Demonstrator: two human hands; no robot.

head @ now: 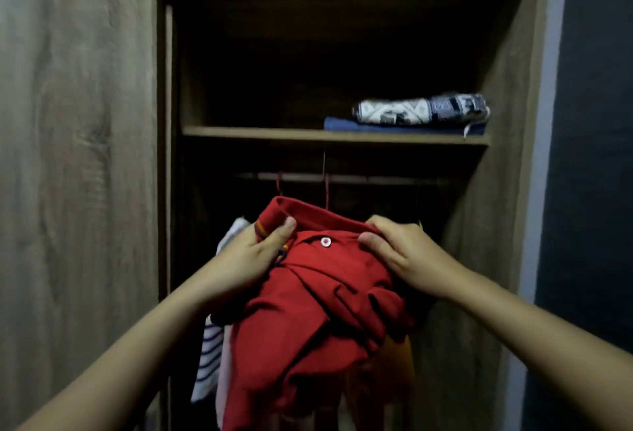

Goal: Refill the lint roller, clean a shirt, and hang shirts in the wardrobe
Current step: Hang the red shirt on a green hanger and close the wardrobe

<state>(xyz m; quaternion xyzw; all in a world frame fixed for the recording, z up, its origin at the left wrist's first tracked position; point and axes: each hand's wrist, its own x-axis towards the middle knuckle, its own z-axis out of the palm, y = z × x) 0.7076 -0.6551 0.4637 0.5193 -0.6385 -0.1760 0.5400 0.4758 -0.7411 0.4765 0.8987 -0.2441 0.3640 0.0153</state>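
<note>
Now the red shirt hangs between both hands in front of the open wardrobe. Left hand and right hand have fingers closed on its collar.

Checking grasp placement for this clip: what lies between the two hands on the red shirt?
In the head view, the red shirt's collar and white button lie between the left hand and right hand.
</note>
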